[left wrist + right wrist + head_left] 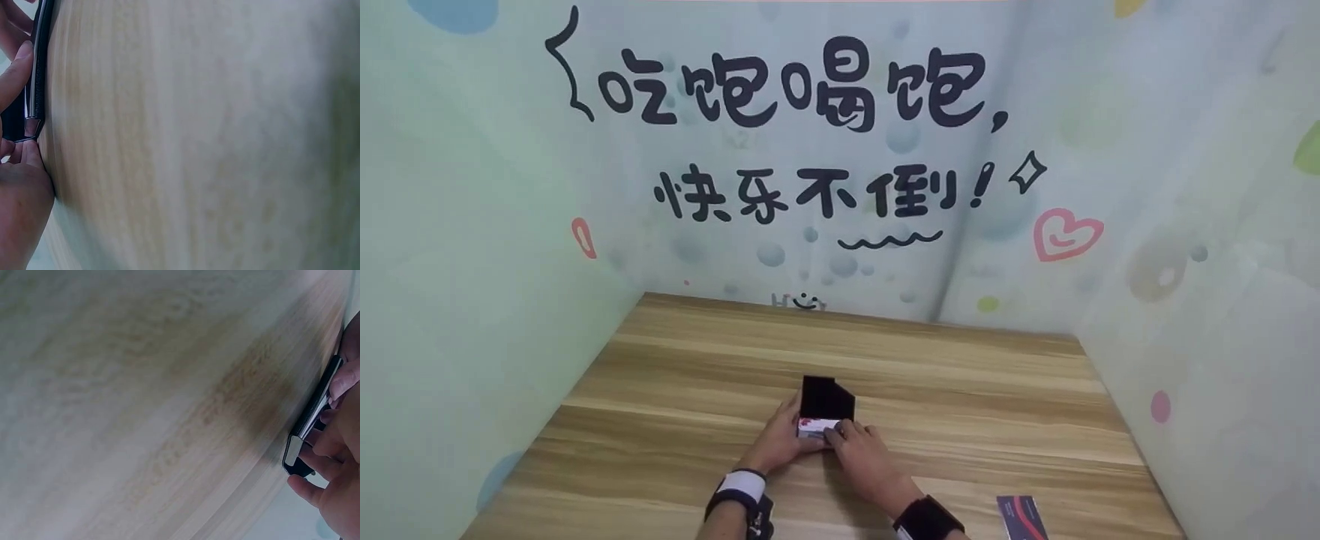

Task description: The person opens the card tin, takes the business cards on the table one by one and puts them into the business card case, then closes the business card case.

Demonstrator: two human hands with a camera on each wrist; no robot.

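A small black card case [827, 396] stands with its dark flap raised, at the middle front of the table. White cards with red print [814, 426] show at its near side. My left hand [778, 444] grips the case from the left, thumb along the near edge. From the right, my right hand [871, 459] holds the case's near right corner, fingertips over the cards' edge. The left wrist view catches the case [36, 67] edge-on, low over the wood. In the right wrist view, its shiny silvery side [312, 410] lies between fingers of both hands.
A dark card with a red stripe [1021, 517] lies on the wooden table [675, 360] near the front right edge. Pale printed walls [840, 270] enclose the table at the back and both sides. Straps with cameras sit on both wrists.
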